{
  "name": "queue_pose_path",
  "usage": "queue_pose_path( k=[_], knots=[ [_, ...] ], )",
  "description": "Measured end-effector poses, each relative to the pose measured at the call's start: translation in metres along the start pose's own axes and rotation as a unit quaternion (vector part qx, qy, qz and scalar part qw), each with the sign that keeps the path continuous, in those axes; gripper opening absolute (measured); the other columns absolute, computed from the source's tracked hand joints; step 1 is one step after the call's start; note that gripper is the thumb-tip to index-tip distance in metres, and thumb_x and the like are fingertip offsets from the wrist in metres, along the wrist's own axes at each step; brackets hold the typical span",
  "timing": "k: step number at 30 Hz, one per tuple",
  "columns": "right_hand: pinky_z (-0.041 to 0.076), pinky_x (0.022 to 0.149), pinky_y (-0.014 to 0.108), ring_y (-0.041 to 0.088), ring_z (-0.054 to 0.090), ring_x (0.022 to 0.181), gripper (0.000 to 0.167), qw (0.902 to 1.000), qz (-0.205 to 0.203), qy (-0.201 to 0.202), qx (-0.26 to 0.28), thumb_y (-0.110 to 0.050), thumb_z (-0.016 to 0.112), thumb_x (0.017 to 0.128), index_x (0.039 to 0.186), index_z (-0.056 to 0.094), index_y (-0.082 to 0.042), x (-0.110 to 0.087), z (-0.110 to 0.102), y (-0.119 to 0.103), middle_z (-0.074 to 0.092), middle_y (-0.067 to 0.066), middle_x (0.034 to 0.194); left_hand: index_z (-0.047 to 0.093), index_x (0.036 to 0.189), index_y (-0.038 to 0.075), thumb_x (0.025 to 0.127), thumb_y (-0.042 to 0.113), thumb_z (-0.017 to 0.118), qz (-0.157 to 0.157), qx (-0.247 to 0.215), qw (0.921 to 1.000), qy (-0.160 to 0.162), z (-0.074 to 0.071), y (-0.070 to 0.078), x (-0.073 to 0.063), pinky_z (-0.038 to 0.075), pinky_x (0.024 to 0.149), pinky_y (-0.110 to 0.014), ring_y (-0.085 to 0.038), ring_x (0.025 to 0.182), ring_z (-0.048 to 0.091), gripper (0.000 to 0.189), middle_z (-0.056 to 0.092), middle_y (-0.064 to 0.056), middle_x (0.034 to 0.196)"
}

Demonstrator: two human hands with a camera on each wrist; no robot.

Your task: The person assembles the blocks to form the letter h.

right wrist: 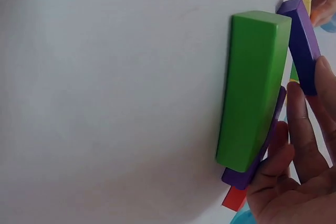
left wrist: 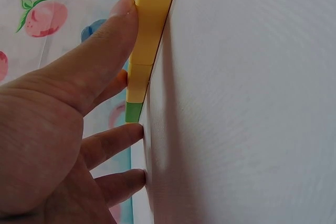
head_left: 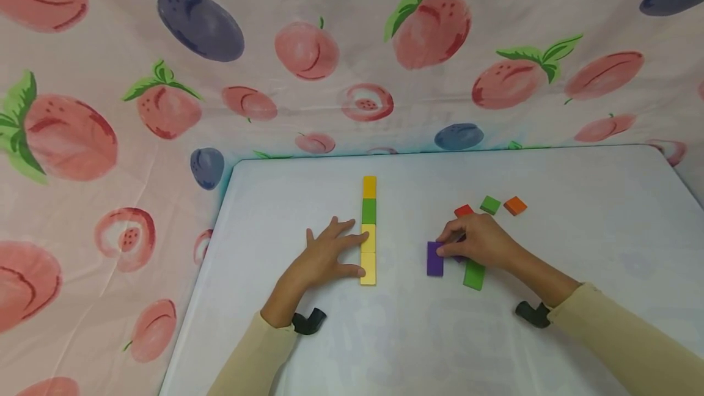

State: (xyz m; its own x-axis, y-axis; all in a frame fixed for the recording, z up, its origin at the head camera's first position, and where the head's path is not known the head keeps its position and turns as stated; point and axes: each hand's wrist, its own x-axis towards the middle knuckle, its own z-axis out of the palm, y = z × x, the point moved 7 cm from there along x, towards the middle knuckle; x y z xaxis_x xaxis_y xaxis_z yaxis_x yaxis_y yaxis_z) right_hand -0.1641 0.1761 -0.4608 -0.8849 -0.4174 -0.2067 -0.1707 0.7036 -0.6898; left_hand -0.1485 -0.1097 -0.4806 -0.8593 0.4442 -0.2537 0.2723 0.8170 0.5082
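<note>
A straight row of blocks runs up the table in the head view, with two pale yellow blocks point(head_left: 368, 269) at the near end, then a green block point(head_left: 369, 211) and a yellow block point(head_left: 370, 187). My left hand point(head_left: 324, 258) spreads its fingers along the left side of the row, thumb and index fingertip against the pale yellow blocks. To the right, my right hand point(head_left: 481, 240) pinches a purple block point(head_left: 435, 260) between thumb and fingers. In the right wrist view, a long green block point(right wrist: 252, 90) lies beside another purple block point(right wrist: 239, 178), which is partly hidden by it.
Beyond my right hand lie a red block point(head_left: 463, 210), a small green block point(head_left: 491, 205) and an orange block point(head_left: 515, 205). The white table point(head_left: 418, 347) meets a fruit-patterned cloth point(head_left: 352, 5) at its back and left edges. Black wrist-camera mounts point(head_left: 310, 321) hang below both wrists.
</note>
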Motion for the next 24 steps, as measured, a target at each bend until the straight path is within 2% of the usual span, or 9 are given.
queue_pose_path(
  k=[6,13,24],
  knots=[
    [0.043,0.061,0.024,0.011,0.059,0.078,0.01,0.9997,-0.011,-0.016,-0.013,-0.029,0.085,0.083,0.091,0.079,-0.026,-0.001,0.003,-0.002,0.075,-0.014,0.084,0.053,0.149,0.038,0.081,0.048,0.084,-0.002,0.002,1.0,-0.002,0.001,0.0,0.0,0.001,0.115,-0.08,-0.033,0.16,0.015,0.076,0.037,-0.001,0.166],
    [0.049,0.068,0.024,0.009,0.063,0.083,0.008,0.9986,-0.029,-0.032,-0.029,-0.028,0.084,0.084,0.09,0.079,-0.026,0.001,0.006,-0.004,0.075,-0.015,0.085,0.053,0.149,0.038,0.081,0.047,0.084,-0.004,-0.001,1.0,-0.002,0.001,-0.001,0.0,0.001,0.115,-0.08,-0.033,0.16,0.015,0.075,0.037,-0.001,0.165],
    [0.051,0.078,0.029,0.014,0.066,0.095,0.011,0.9964,-0.041,-0.041,-0.061,-0.027,0.085,0.084,0.094,0.082,-0.023,0.002,0.011,-0.004,0.075,-0.009,0.095,0.054,0.148,0.038,0.08,0.047,0.085,-0.001,0.0,1.0,0.004,0.001,-0.002,0.0,0.001,0.115,-0.08,-0.033,0.159,0.015,0.075,0.038,-0.001,0.165]
  ],
)
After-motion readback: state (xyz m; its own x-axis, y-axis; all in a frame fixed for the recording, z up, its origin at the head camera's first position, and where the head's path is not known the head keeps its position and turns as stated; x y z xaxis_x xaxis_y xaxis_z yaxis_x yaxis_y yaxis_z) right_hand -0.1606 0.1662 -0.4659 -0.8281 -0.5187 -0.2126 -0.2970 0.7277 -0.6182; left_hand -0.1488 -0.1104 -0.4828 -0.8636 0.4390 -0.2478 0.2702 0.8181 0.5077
